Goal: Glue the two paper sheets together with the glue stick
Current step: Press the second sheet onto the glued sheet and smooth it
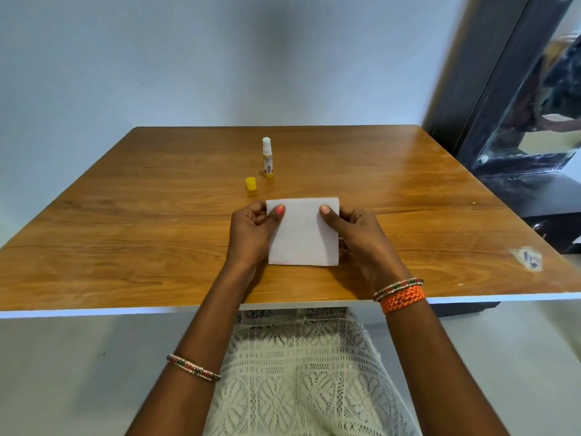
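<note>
Paper sheets [303,234] pinched at both side edges — left hand [251,231], right hand [361,237], thumbs on top; edges to be squared, then pressed outward — glue stick [267,158] uncapped beyond.

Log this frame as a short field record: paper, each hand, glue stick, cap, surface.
paper: white sheet, held by both side edges over the table
left hand: pinches the left edge
right hand: pinches the right edge
glue stick: upright, uncapped, behind the paper
cap: yellow, standing left of the stick, apart from it
surface: wooden table
</note>
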